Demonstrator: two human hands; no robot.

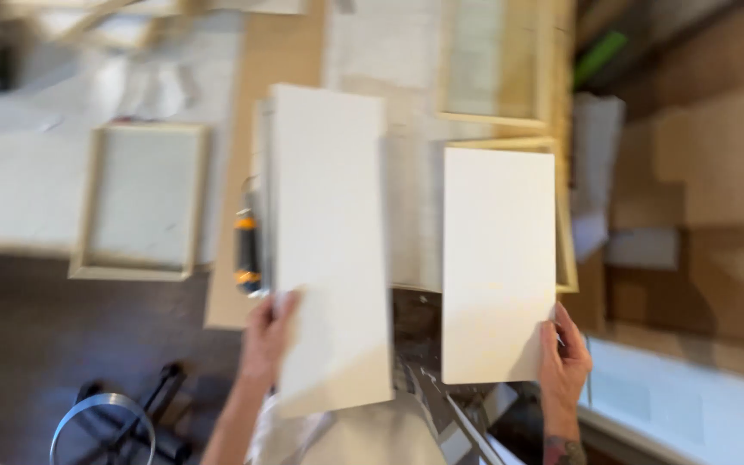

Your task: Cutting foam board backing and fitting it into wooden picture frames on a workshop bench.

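Note:
My left hand (267,334) grips the lower left edge of a tall white panel (329,241) held upright over the workbench. A second, slightly shorter white panel (497,258) is held by my right hand (564,357) at its lower right corner. The two panels hang side by side with a gap between them. The picture is blurred by motion.
A pale wooden frame (138,202) lies on the bench at left; another wooden frame (497,65) lies at the back right. A black and orange tool (246,250) sits beside the left panel. Cardboard (716,215) fills the right side. A metal ring (101,426) and dark floor are at lower left.

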